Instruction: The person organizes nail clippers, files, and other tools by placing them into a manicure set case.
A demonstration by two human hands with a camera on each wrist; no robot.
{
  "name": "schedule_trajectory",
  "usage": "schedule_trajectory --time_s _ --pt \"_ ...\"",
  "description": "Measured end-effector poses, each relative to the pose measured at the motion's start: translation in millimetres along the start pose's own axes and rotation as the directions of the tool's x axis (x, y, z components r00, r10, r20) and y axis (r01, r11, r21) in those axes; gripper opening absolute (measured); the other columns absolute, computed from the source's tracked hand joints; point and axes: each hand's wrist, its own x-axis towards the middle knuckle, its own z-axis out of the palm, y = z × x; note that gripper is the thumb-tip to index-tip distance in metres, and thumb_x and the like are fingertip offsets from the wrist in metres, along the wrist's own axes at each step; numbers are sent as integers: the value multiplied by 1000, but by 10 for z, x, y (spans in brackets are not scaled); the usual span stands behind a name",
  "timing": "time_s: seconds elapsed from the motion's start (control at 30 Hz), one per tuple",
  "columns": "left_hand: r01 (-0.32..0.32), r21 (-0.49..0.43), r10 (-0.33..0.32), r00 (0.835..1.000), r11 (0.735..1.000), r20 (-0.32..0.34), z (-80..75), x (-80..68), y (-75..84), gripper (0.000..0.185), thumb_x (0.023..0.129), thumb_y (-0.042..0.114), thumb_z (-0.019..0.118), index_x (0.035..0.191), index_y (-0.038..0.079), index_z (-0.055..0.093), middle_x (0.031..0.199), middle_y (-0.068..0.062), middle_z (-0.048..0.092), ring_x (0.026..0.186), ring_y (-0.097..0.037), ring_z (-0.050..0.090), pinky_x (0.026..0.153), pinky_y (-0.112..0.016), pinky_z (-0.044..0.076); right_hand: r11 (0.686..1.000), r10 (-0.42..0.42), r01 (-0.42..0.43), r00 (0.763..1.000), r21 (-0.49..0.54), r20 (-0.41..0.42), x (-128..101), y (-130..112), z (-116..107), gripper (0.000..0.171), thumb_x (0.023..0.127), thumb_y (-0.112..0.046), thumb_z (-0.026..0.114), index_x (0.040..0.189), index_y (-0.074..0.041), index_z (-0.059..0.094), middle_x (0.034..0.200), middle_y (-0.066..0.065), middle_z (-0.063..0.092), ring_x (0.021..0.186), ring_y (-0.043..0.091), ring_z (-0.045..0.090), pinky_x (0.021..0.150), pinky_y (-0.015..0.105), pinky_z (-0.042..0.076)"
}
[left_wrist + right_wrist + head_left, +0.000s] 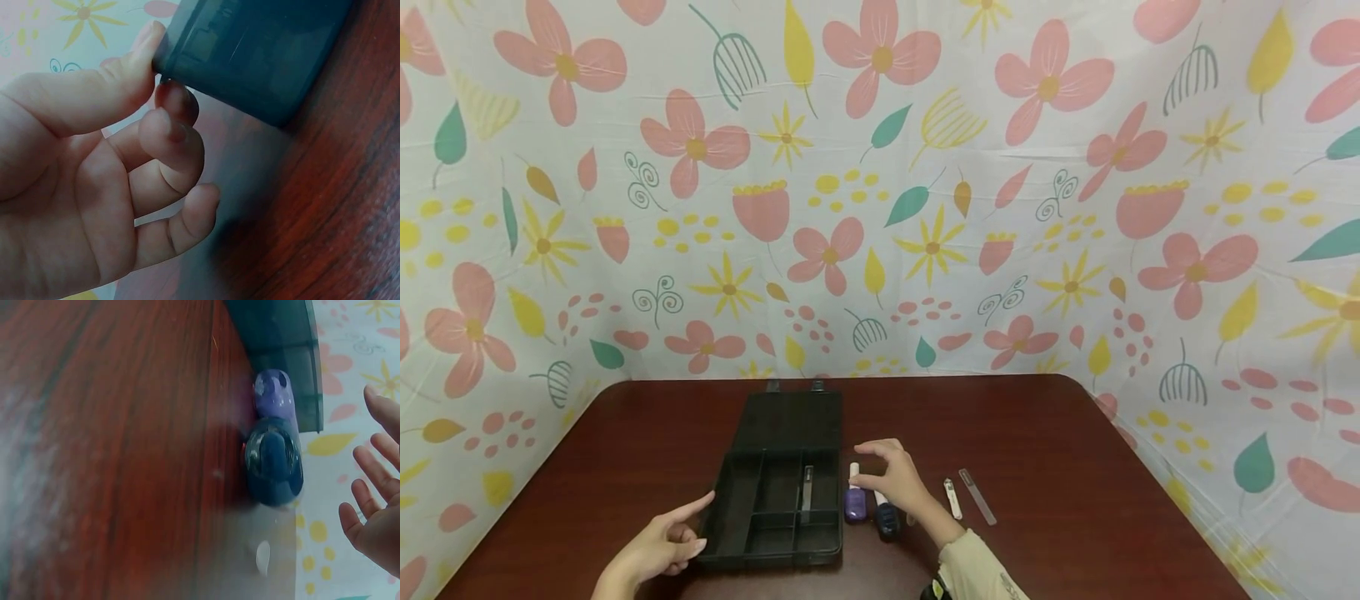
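Observation:
A black compartment box [752,508] lies open on the dark red table [1060,467], its lid [790,421] folded back. A metal tool [807,492] lies in one compartment. My left hand [662,542] rests at the box's front left corner. In the left wrist view my left hand's fingertips [178,100] touch the corner of the box [250,50], the other fingers loosely curled. My right hand [891,479] hovers over a purple bottle [854,502] and a dark blue bottle [887,522], both white-capped. In the right wrist view my right hand's fingers [375,481] are spread, apart from the purple bottle [273,394] and the blue bottle [275,459].
A nail clipper [952,498] and a clear nail file [977,496] lie on the table right of my right hand. A flowered cloth [880,167] walls the table at the back and on both sides. The table's front edge is near my arms.

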Motion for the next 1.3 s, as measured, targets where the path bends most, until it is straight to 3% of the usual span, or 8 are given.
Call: schedule_trajectory --time_s 0.23,0.5,0.7,0.8,0.93,0.97,1.03,1.3 --pt "-10 14 10 1000 1000 -4 3 1 8 75 85 16 62 139 -5 14 63 1 44 52 -12 38 50 -26 35 999 16 -16 1000 28 -2 -73 28 -123 41 72 -18 75 107 -1 63 108 11 56 101 29 46 79 51 39" --pt "-26 15 26 1000 1000 -2 -3 2 -6 73 86 13 60 139 -6 13 63 0 43 52 -11 38 49 -25 35 998 67 -67 996 -2 -54 -137 84 -253 39 70 -12 77 107 -3 64 108 10 57 103 28 47 81 47 39" --pt "-17 12 17 1000 1000 -7 8 6 -5 73 85 13 60 138 -6 14 63 0 43 53 -12 38 50 -26 36 995 94 -92 994 24 -55 -195 -218 -409 38 71 -3 74 106 5 62 108 19 55 103 35 45 81 41 38" --pt "-14 12 14 1000 1000 -4 7 5 -4 73 86 13 60 138 -6 14 63 0 44 53 -12 39 50 -26 36 990 135 -133 990 36 -47 -218 -104 -441 39 72 -10 75 107 3 62 109 17 54 85 22 55 72 40 44" --pt "-16 11 16 1000 1000 8 0 -1 2 72 86 13 60 139 -5 14 63 1 44 53 -12 41 51 -26 36 987 157 -155 985 31 -73 -244 180 -447 42 69 -17 78 106 -3 64 110 10 55 82 12 54 73 41 45" --pt "-16 12 16 1000 1000 7 2 -1 4 72 86 13 60 139 -5 14 63 1 44 53 -12 41 51 -26 36 988 151 -149 985 29 -79 -254 197 -459 42 69 -17 78 106 -3 64 110 11 55 83 16 55 73 42 44" --pt "-16 17 16 1000 1000 3 9 -5 12 72 86 12 60 139 -6 14 63 1 44 53 -12 40 51 -26 36 991 136 -136 986 13 -93 -272 212 -481 41 69 -16 78 106 -3 64 109 7 57 102 21 47 83 45 38" --pt "-15 30 15 1000 999 -17 25 -14 26 71 86 11 59 138 -6 13 63 -1 43 53 -13 39 50 -27 36 996 90 -90 992 5 -93 -348 227 -578 41 69 -13 77 106 0 64 108 8 59 103 27 47 80 47 39"
